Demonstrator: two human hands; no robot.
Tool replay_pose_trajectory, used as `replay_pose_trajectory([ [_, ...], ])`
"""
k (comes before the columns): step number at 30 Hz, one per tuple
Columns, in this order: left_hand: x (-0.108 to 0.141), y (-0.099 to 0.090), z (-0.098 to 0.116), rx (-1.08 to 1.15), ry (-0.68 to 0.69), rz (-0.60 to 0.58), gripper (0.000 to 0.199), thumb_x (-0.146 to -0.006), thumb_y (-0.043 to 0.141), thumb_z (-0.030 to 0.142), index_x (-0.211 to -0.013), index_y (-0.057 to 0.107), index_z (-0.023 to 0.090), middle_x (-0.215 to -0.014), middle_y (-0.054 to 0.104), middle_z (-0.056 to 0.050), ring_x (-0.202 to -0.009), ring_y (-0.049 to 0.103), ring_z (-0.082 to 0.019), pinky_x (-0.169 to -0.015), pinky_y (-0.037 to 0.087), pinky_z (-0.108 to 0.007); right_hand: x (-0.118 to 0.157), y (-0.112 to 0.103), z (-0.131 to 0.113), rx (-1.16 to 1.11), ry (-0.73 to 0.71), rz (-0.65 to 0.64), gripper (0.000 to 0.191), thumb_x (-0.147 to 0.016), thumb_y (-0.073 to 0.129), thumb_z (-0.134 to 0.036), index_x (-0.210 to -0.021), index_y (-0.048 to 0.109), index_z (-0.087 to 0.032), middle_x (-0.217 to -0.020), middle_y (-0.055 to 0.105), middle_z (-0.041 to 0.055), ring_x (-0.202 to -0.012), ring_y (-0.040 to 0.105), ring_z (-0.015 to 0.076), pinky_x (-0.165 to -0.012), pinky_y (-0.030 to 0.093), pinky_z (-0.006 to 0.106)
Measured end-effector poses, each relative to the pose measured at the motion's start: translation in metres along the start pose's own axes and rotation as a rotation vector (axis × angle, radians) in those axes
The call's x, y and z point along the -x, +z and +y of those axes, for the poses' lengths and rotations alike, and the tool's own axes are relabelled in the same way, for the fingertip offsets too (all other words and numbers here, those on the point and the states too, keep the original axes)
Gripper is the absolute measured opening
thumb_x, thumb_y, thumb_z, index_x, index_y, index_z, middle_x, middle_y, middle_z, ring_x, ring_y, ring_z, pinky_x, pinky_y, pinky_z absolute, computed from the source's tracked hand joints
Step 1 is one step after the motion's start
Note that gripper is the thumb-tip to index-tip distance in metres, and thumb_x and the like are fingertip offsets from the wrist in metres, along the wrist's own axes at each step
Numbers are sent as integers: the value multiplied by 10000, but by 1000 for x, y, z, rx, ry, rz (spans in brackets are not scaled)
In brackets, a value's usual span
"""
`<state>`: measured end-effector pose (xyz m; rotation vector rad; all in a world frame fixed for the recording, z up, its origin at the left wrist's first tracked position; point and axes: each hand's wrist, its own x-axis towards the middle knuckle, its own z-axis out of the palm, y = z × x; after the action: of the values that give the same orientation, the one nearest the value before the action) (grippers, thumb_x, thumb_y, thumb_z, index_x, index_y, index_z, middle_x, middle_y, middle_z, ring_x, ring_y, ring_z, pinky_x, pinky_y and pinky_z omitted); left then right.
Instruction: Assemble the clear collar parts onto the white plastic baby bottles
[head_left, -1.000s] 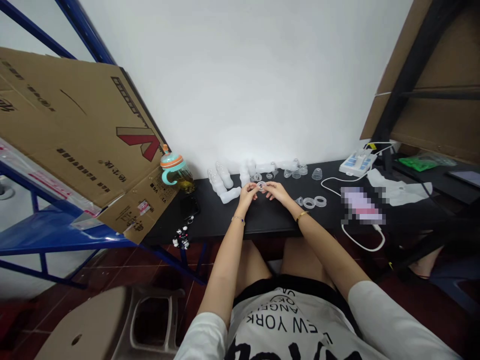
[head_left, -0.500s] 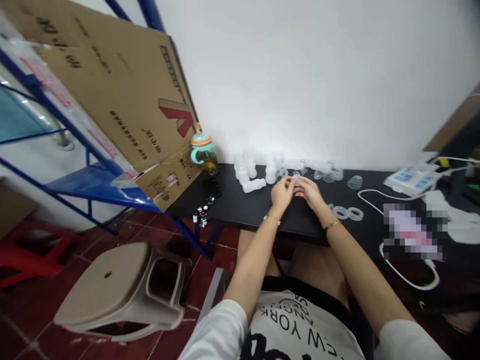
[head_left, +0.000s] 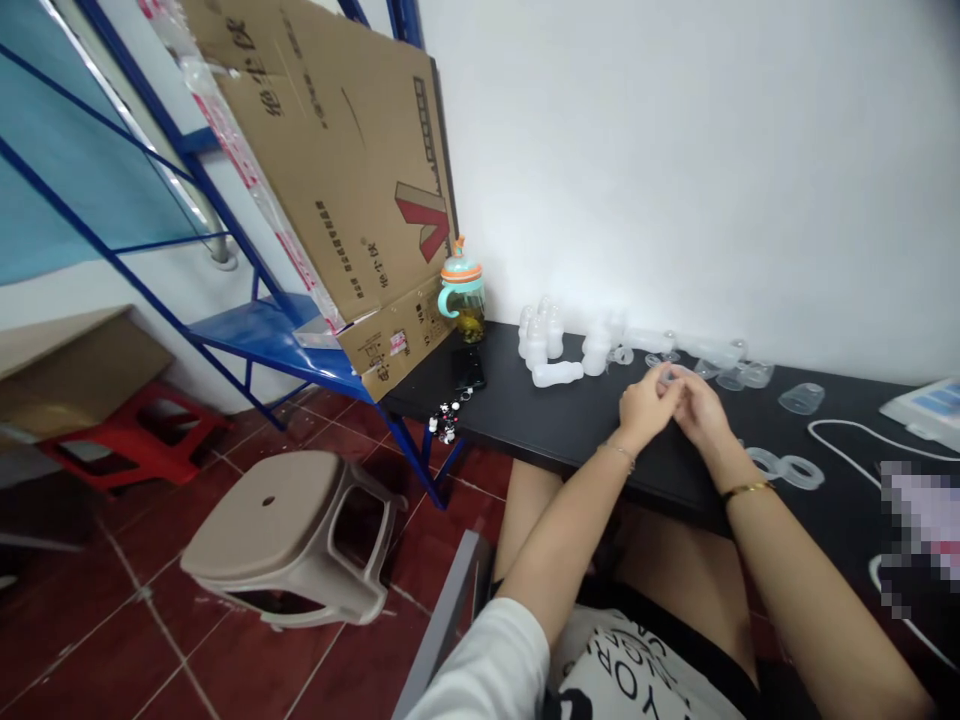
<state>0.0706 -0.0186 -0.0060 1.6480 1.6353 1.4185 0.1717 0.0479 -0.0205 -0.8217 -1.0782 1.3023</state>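
My left hand [head_left: 643, 412] and my right hand [head_left: 703, 408] meet above the black table [head_left: 517, 420], fingertips together. Both are closed on a small translucent piece [head_left: 670, 374], mostly hidden by the fingers, so its kind is unclear. Left of them, several milky baby bottles [head_left: 535, 342] stand upright, and one bottle [head_left: 557, 374] lies on its side. Beyond my fingers are small clear parts and another lying bottle. Clear cups [head_left: 801, 398] sit to the right. Translucent rings [head_left: 801, 472] lie beside my right wrist.
A jug with a turquoise handle [head_left: 463, 300] stands by a large cardboard box [head_left: 337, 170] on a blue rack. A dark phone [head_left: 469, 368] and a beaded charm [head_left: 445, 422] lie at the table's left. A white cable [head_left: 847, 430] runs right. A beige stool [head_left: 262, 520] stands below.
The view has swung left, so things sit further right in the picture. My hands stay together at the small translucent piece, with the fingers slightly shifted.
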Motion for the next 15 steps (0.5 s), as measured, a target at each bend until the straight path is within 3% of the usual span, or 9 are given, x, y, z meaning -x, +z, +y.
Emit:
replay_pose_trajectory([
  [3, -7, -20, -19, 20, 90, -54, 478, -923, 618, 529, -1345, 626, 305, -1044, 767, -65, -940, 708, -234, -863, 507, -314, 11, 6, -6, -48, 138, -53, 224, -757, 743, -204, -977, 702, -190, -795, 761, 49, -628, 726, 164, -561, 595, 239],
  [8, -20, -36, -40, 84, 110, -140, 391, -936, 597, 508, -1196, 689, 231, -658, 673, -2, -655, 640, -170, -684, 462, -241, 23, 17, -15, 59, 147, -92, 239, -833, 729, -249, -1060, 705, -179, -860, 780, 66, -633, 734, 150, -515, 563, 192],
  [12, -23, -39, -44, 116, 100, -115, 337, -951, 551, 506, -994, 726, 220, -631, 631, 3, -575, 576, -143, -611, 423, -223, 30, 26, -18, 244, 122, -149, 336, -924, 667, -371, -1208, 671, -193, -986, 778, 88, -637, 733, 128, -492, 520, 156],
  [15, -22, -42, -49, 73, 61, -100, 390, -940, 519, 550, -949, 708, 209, -631, 616, 11, -516, 531, -138, -564, 408, -235, 36, 34, -19, 280, 103, -137, 370, -932, 650, -434, -1216, 681, -200, -981, 776, 81, -605, 718, 132, -455, 487, 168],
])
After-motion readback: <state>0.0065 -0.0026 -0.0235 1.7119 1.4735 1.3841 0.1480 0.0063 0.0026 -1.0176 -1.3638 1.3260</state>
